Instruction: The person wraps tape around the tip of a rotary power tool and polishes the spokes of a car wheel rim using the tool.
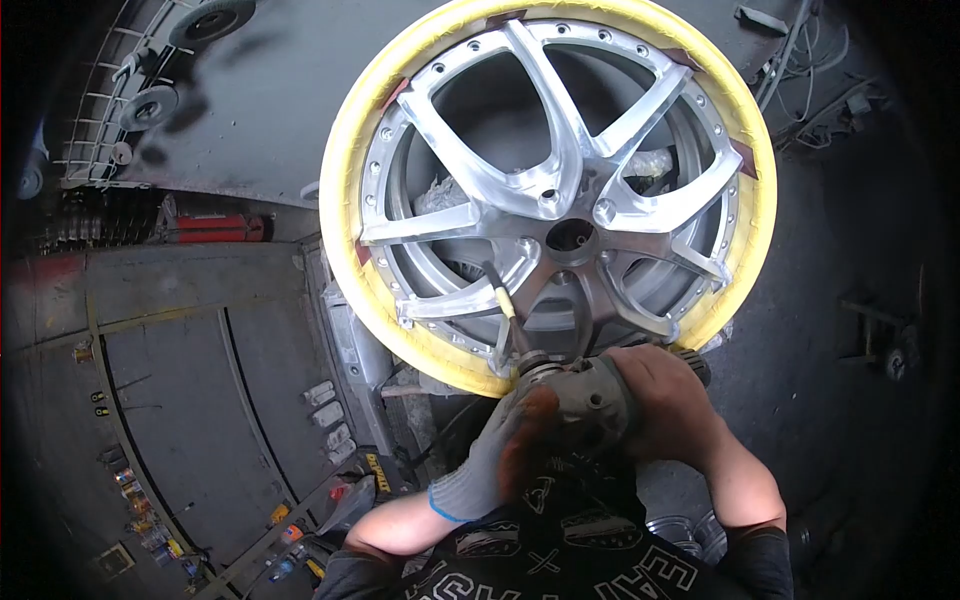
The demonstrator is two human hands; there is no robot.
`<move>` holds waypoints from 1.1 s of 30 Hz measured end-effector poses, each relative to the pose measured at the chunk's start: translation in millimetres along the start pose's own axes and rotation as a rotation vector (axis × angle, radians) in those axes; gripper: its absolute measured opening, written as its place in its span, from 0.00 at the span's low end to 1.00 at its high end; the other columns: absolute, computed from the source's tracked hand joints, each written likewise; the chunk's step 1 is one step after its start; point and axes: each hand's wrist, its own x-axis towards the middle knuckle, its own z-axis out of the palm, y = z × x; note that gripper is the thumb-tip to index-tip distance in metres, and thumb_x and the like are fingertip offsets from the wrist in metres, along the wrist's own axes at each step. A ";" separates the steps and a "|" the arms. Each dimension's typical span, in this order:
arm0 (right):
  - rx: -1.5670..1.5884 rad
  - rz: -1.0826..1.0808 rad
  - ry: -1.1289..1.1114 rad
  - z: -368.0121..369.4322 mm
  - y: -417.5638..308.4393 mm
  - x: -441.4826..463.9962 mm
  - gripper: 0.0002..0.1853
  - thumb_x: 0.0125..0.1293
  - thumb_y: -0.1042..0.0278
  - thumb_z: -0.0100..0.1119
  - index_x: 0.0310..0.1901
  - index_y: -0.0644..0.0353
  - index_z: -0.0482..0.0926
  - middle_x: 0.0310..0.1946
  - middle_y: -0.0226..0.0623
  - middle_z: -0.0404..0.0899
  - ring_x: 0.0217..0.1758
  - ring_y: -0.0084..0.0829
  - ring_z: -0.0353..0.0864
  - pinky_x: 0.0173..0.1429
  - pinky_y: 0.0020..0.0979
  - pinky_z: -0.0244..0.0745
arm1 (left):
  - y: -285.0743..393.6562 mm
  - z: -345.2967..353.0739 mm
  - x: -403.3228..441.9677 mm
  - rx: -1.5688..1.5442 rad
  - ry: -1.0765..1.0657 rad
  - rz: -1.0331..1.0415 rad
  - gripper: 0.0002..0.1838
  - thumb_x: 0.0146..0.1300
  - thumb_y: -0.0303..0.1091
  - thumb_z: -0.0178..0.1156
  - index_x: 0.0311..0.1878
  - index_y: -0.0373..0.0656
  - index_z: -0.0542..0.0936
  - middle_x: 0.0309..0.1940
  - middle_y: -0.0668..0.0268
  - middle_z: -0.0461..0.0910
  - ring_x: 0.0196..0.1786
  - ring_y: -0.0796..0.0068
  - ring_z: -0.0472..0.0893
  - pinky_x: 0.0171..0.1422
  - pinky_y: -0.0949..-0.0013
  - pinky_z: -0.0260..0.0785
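Both my hands hold a power grinder (592, 398) close to my chest. My left hand (505, 445), in a grey and orange work glove with a blue cuff, is closed around its front part. The bare fingers of my right hand (665, 395) wrap round the body on the other side. From the grinder a thin shaft (506, 303) with a yellow band reaches forward to a dark tip by a lower spoke; whether it touches the metal, I cannot tell. The wheel rim (480, 222) is shiny silver, with yellow tape (347, 225) covering its outer lip.
Small dark red pieces (748, 158) sit along the taped edge. A red tool (215, 228) lies on a shelf to the left. Wheels (150, 108) are on a wire rack at upper left, and cables (815, 70) hang at upper right. Bottles (140, 500) line the lower left.
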 end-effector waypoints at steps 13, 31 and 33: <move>0.068 0.009 -0.018 23.5 -2.9 -5.7 0.34 0.43 0.63 0.73 0.53 0.67 0.72 0.42 0.48 0.80 0.47 0.49 0.81 0.52 0.44 0.76 | -7.4 -30.2 -6.6 0.230 -0.168 0.196 0.30 0.74 0.51 0.48 0.68 0.38 0.66 0.65 0.57 0.70 0.65 0.65 0.73 0.70 0.57 0.67; -0.037 0.103 -0.087 1.4 -23.3 1.4 0.43 0.40 0.62 0.74 0.60 0.71 0.69 0.44 0.52 0.80 0.48 0.49 0.82 0.56 0.42 0.76 | 19.5 -11.7 -8.1 -0.013 -0.177 0.095 0.35 0.71 0.62 0.47 0.69 0.44 0.66 0.65 0.58 0.71 0.66 0.60 0.72 0.72 0.50 0.66; -0.038 0.110 -0.094 5.3 -23.7 -0.1 0.43 0.40 0.63 0.74 0.60 0.71 0.69 0.44 0.52 0.80 0.48 0.49 0.82 0.56 0.42 0.76 | 15.5 -17.0 -8.8 -0.138 -0.185 0.118 0.34 0.72 0.60 0.47 0.69 0.43 0.66 0.65 0.58 0.71 0.66 0.60 0.72 0.72 0.50 0.65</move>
